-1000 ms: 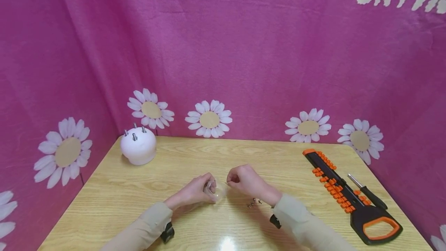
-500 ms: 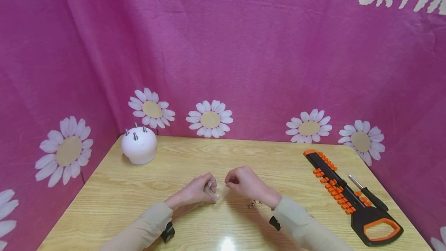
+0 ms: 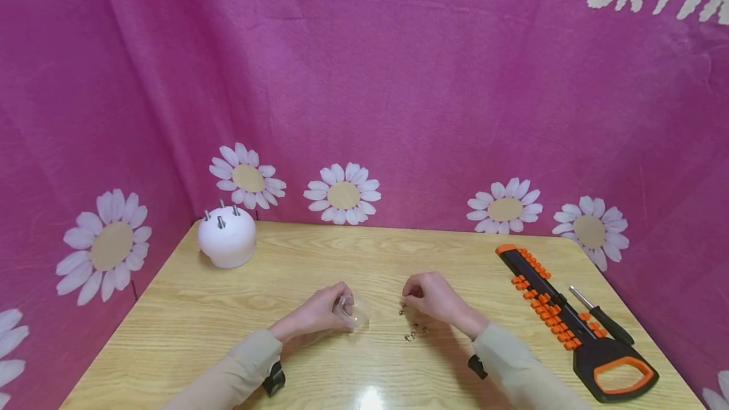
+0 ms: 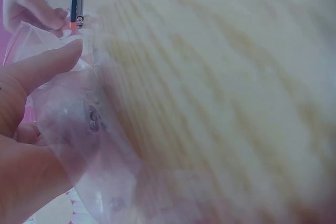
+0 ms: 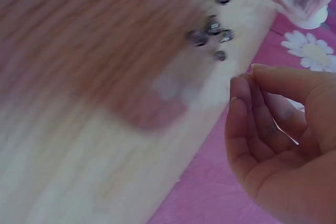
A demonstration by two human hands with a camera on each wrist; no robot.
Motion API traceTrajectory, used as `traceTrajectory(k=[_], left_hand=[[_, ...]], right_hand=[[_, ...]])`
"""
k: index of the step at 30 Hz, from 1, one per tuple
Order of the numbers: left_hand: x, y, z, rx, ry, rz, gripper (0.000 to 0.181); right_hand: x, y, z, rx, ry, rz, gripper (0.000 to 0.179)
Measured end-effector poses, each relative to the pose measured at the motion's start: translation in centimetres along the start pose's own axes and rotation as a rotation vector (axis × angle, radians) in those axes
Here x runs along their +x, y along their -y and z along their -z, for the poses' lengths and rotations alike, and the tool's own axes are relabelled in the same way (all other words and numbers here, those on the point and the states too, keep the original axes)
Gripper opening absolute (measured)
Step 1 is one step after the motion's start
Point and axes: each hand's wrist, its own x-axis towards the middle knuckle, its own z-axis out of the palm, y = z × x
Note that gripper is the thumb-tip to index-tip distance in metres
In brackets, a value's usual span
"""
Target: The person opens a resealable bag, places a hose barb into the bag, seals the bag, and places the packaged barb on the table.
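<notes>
My left hand (image 3: pixel 329 309) grips a clear plastic bag (image 3: pixel 359 314) above the table. Through the film in the left wrist view, a small shiny metal piece (image 4: pixel 93 117) shows inside the bag (image 4: pixel 113 166). My right hand (image 3: pixel 435 297) hovers to the right of the bag, apart from it. In the right wrist view its thumb and curled fingers (image 5: pixel 237 124) meet at the tips, and nothing shows between them. Several small nut-like metal pieces (image 5: pixel 213 24) lie loose on the table by that hand; in the head view a piece (image 3: pixel 401 310) is just below its fingertips.
At the back left stands a white rounded object (image 3: pixel 228 239) with metal studs on top. A black holder with orange clips (image 3: pixel 552 309) lies on the right, a screwdriver (image 3: pixel 609 323) beside it. Pink cloth (image 3: pixel 398 93) with daisies hangs behind the wooden table (image 3: pixel 319 369).
My right hand has moved right, away from the bag's mouth, and more loose metal pieces show beside it. My left hand has stayed in place, holding the bag.
</notes>
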Motion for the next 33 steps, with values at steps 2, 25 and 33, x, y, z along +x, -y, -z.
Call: traceTrajectory(k=[2,25,33], left_hand=[[0.0,0.0,0.0,-0.001,0.001,0.006,0.037],[0.1,0.4,-0.1,-0.008,0.006,0.007,0.037],[0.1,0.5,-0.1,-0.009,0.005,0.002,0.038]], right_hand=[[-0.3,-0.3,0.0,0.015,0.014,-0.013,0.005],[-0.3,-1.5,-1.4,0.009,0.036,-0.016,0.008],[-0.3,-1.0,-1.4,-0.036,0.044,-0.022,0.008]])
